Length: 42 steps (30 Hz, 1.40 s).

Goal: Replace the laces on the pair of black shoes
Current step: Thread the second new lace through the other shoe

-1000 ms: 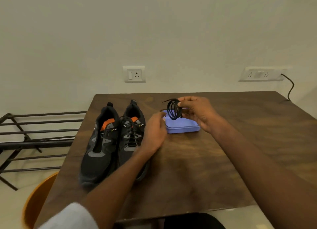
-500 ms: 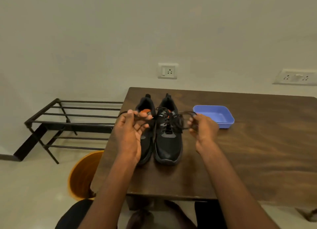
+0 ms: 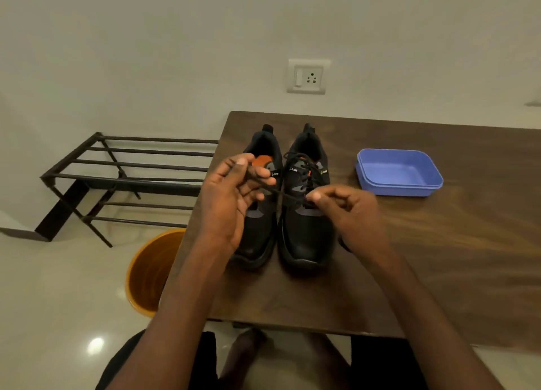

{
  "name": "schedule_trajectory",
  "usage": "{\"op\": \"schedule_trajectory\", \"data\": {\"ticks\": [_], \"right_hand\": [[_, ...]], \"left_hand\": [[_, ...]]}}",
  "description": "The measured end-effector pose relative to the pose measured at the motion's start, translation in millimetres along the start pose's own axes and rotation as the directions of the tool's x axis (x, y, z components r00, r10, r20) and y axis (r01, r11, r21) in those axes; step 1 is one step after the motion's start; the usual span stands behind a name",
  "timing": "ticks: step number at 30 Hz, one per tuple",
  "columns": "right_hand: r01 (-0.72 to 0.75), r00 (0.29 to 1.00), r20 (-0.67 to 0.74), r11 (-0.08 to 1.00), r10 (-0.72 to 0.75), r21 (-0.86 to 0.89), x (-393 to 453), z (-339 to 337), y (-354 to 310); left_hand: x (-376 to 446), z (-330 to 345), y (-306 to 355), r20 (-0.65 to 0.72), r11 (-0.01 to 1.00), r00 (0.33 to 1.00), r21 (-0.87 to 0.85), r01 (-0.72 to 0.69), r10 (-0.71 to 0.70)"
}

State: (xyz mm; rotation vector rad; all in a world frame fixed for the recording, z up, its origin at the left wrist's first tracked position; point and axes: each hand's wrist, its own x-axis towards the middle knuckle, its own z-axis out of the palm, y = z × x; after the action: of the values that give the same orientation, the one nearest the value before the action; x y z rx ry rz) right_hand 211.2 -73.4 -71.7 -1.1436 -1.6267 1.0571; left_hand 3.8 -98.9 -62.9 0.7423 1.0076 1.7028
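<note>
2 hands on 1 limp black lace (image 3: 278, 193): left hand (image 3: 231, 196) and right hand (image 3: 348, 211) both pinch it; light, floppy, best gripped near the tips.

Person seen from above: bare forearms, no sleeves visible; left hand (image 3: 231, 196), right hand (image 3: 348, 211) bare; dark shorts; bare foot.

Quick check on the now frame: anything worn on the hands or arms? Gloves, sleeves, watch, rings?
Nothing visible. The left hand and right hand are bare, with no gloves, and I see no rings. Both forearms are uncovered from wrist to the frame's lower edge: no sleeve, watch or band in view. Dark clothing shows at the lap only.
</note>
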Motion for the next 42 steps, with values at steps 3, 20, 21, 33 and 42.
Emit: {"op": "schedule_trajectory", "data": {"ticks": [3, 20, 21, 33, 42], "right_hand": [[-0.025, 0.980, -0.199, 0.985, -0.010, -0.172, 8, -19, 11], [-0.090, 0.995, -0.014, 0.970, 0.095, 0.226, 13, 62, -21], [-0.120, 0.993, 0.020, 0.950, 0.119, 0.290, 11, 61, -20], [-0.081, 0.993, -0.074, 0.992, 0.088, 0.095, 14, 54, -4], [0.224, 0.973, 0.054, 0.857, -0.225, -0.464, 16, 57, 13]], "left_hand": [[6, -13, 5, -0.088, 0.998, 0.996, 0.065, -0.008, 0.014], [-8, -1, 6, 0.215, 0.961, 0.977, 0.266, -0.073, 0.015], [-8, -1, 6, 0.213, 0.963, 0.977, 0.262, -0.072, 0.015], [0, -13, -5, 0.195, 0.354, 0.964, 0.901, -0.249, 0.181], [1, -36, -7, 0.059, 0.203, 0.997, 0.978, -0.048, -0.046]]}}
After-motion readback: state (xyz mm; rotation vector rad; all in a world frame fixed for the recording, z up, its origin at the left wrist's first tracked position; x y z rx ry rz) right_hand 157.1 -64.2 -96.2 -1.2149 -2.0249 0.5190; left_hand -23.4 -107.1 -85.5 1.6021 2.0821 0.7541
